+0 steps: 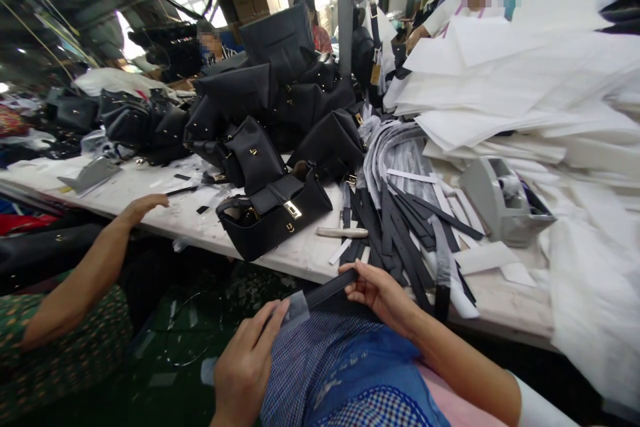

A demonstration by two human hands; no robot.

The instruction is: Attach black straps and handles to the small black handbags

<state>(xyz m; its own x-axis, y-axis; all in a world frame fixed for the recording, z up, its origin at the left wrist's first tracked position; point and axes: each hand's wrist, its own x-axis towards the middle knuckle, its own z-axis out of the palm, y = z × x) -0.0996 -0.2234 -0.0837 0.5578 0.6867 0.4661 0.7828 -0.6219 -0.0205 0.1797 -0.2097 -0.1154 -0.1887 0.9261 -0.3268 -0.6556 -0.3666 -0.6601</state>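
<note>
Low in the view, a black strap (327, 289) is stretched between my two hands, above the blue checked apron. My left hand (247, 353) is closed on its left end, where a piece of clear plastic film (298, 307) wraps the strap. The thumb and fingers of my right hand (376, 290) pinch the other end, just off the table's front edge. Beyond my hands, a black handbag (277, 210) with a gold clasp lies on the table. Right of it are a pale-handled tool (342, 232) and a heap of black straps (400, 233).
Black handbags (280, 40) are piled at the back. White sheets (520, 80) are stacked high on the right, behind a grey tape dispenser (505, 203). At the left, a co-worker's arm (85, 273) reaches over the white table (185, 223). Other people are farther back.
</note>
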